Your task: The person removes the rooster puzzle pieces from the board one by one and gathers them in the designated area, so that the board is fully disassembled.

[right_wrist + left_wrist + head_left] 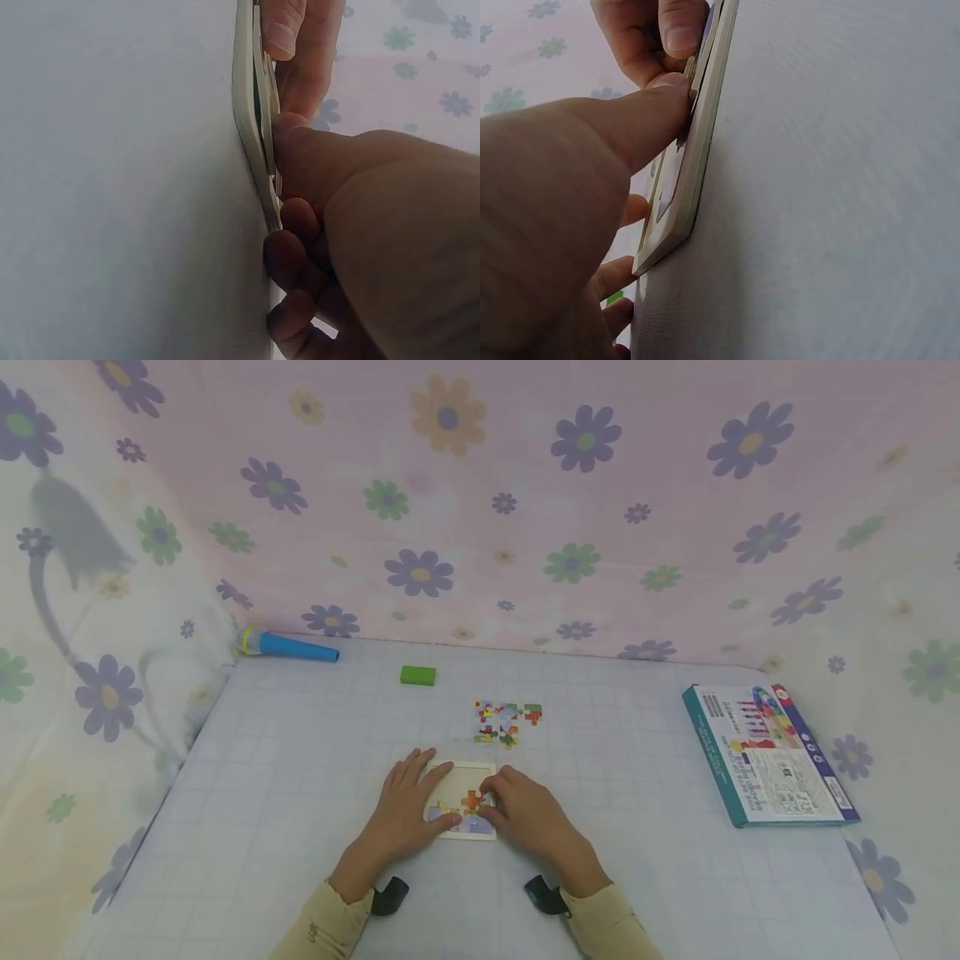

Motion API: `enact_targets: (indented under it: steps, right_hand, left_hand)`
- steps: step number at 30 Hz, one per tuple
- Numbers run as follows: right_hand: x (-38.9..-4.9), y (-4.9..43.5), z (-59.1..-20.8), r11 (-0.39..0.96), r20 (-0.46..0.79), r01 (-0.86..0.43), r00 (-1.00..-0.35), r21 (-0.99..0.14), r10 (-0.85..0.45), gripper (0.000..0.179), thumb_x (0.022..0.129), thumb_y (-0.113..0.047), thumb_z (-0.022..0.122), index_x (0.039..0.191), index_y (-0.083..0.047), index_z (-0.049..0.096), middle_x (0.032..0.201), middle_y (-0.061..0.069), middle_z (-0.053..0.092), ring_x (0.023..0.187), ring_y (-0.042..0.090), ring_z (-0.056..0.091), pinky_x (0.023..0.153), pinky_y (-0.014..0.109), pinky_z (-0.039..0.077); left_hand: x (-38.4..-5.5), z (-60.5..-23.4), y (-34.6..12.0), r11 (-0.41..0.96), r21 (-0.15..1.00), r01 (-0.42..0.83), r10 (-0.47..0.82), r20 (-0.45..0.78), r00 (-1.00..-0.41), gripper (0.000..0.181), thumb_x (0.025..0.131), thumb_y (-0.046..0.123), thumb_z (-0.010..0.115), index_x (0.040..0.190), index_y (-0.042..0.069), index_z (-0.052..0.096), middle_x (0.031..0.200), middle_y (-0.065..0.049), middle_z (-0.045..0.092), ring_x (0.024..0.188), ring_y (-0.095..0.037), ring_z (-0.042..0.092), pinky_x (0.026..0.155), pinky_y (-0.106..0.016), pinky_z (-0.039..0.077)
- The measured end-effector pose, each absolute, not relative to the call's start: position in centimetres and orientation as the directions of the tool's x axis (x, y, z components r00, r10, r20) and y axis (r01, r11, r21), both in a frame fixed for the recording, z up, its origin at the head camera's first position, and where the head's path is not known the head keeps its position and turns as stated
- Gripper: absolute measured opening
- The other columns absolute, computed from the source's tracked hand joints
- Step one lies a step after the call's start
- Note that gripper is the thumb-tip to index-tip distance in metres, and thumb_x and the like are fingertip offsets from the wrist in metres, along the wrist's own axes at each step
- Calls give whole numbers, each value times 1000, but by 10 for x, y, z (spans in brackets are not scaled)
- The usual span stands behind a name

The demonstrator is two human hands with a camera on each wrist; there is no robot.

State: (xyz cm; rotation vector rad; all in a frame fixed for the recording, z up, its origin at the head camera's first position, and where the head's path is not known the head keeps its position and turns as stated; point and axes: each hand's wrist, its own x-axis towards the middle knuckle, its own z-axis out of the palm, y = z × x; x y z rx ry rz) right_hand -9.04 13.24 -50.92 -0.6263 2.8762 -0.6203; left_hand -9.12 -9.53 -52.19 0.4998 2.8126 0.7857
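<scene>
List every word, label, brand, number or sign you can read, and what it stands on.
None reads with certainty.
Flat box: print on top and teal side, too small and blurred; round signs on its purple band, also unclear.
Puzzle tray, loose puzzle pieces: no lettering discernible.

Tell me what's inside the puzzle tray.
Puzzle pieces line the near part of the tray; the right hand pinches an orange piece. Bare tray floor shows beyond. Whatever it and the left hand cover is hidden.
</scene>
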Motion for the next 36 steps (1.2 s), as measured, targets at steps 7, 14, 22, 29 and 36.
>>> enact_targets:
  steps: [7, 14, 22, 29, 36]
  right_hand:
    - [-90, 131, -511, 832, -39, -398, -894, -387, -446, 31, 92, -34, 76, 112, -12, 68, 89, -7, 52, 74, 5, 45, 65, 19, 45]
    - [-91, 132, -515, 829, -5, -405, -898, -386, -441, 30, 91, -34, 76, 112, -13, 67, 89, -8, 51, 74, 4, 44, 65, 18, 44]
    - [-92, 135, -518, 812, 16, -403, -899, -422, -438, 29, 93, -34, 75, 113, -15, 66, 91, -9, 50, 73, 3, 44, 64, 18, 43]
    - [-95, 141, -518, 790, 22, -348, -920, -504, -391, 27, 94, -31, 74, 114, -17, 64, 92, -11, 49, 76, 2, 46, 68, 19, 46]
    - [-101, 153, -520, 786, 83, -316, -943, -532, -323, 25, 93, -26, 75, 113, -16, 65, 93, -9, 51, 78, 4, 48, 68, 22, 47]
  left_hand:
    - [-92, -521, -95, 799, 534, 278, 371, -73, -926, 78, 87, 48, 78, 152, 19, 48, 165, -12, 33, 156, -36, 21, 127, -59, 19]
    - [-91, -521, -96, 800, 530, 283, 372, -66, -926, 78, 86, 48, 79, 151, 18, 48, 164, -12, 33, 156, -37, 22, 126, -61, 20]
    - [-92, -521, -96, 799, 530, 282, 369, -63, -927, 78, 86, 49, 78, 152, 19, 48, 165, -10, 33, 156, -36, 22, 127, -59, 19]
    - [-92, -522, -96, 803, 527, 278, 368, -70, -927, 78, 86, 49, 78, 152, 20, 48, 164, -10, 33, 156, -36, 22, 127, -59, 19]
    - [-91, -524, -95, 810, 520, 273, 363, -78, -928, 78, 86, 51, 78, 152, 21, 48, 165, -9, 33, 156, -35, 22, 128, -58, 18]
